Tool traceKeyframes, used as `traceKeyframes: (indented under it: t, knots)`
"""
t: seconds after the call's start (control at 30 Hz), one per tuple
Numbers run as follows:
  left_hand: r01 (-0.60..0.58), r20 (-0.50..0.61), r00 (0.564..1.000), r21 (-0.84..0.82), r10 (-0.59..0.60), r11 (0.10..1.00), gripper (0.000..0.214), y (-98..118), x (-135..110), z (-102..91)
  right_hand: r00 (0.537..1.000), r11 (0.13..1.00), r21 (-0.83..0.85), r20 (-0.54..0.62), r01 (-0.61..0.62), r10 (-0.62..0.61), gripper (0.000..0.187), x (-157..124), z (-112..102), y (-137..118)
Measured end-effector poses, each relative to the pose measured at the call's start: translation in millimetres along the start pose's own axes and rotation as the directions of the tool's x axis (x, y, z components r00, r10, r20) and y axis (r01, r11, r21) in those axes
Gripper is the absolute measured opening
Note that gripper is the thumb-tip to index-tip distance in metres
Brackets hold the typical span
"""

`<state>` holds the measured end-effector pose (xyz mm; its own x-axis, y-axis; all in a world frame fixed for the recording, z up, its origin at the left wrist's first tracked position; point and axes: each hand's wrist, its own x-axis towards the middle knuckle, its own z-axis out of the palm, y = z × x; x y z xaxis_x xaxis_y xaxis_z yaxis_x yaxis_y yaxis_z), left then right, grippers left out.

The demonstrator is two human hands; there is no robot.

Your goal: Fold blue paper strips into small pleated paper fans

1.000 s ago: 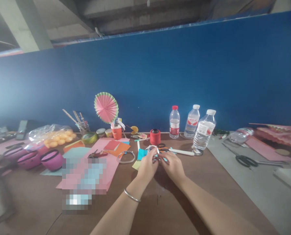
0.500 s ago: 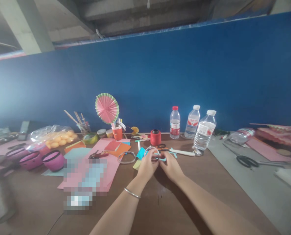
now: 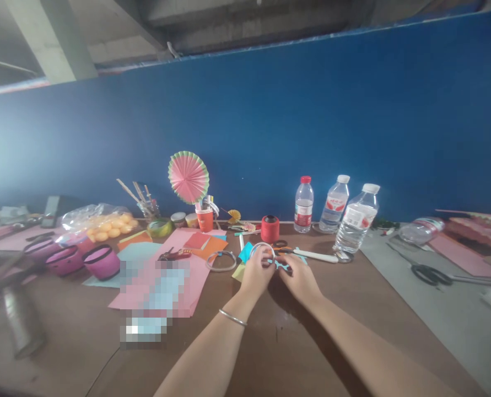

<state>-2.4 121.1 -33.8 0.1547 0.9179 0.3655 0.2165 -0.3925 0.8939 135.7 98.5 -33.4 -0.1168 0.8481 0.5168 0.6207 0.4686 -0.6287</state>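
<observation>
A thin white ring (image 3: 262,246) is gripped in my left hand (image 3: 258,271), fingers curled round its lower side. My right hand (image 3: 301,280) is a short way to the right, its fingers bent and pressed together; what they pinch, if anything, is too small to make out. Light blue cut paper (image 3: 280,265) shows between and behind the fingertips. A bright blue paper piece (image 3: 246,252) lies just left of the ring. Behind the hands stands a red thread spool (image 3: 270,229), with orange-handled scissors (image 3: 285,250) partly hidden in front of it. Another pale ring (image 3: 221,262) lies to the left.
Water bottles (image 3: 303,205) stand at the back right, near a white-handled tool (image 3: 317,255). Black scissors (image 3: 431,274) lie on a grey mat (image 3: 419,314). Leftward are pink paper (image 3: 187,298), purple cups (image 3: 101,262), a bag of orange balls (image 3: 108,227) and a paper fan (image 3: 188,177) in a red cup (image 3: 205,220).
My hands have drawn slightly apart, opening a gap between the fingertips. The ring stays in my left hand. The whole view has shifted, so things appear a little further right.
</observation>
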Motion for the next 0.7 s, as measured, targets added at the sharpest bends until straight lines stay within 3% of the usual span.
traceKeyframes:
  t: [0.17,0.37,0.7]
  knots:
    - [-0.007,0.006,1.000,0.002,0.007,1.000,0.038,2.2,-1.8,1.3,0.999,0.999,0.001,-0.003,-0.037,0.037,0.019,-0.9,0.5,-2.2]
    - [-0.002,-0.004,1.000,0.027,0.002,1.000,0.036,5.7,-3.5,2.8,1.000,1.000,-0.011,-0.016,-0.009,0.008,0.029,-2.8,1.7,1.9]
    - [-0.046,0.022,0.999,0.106,0.043,0.993,0.034,7.8,-3.9,0.1,0.999,0.996,-0.083,-0.001,-0.037,0.037,0.010,-0.7,1.7,-4.5]
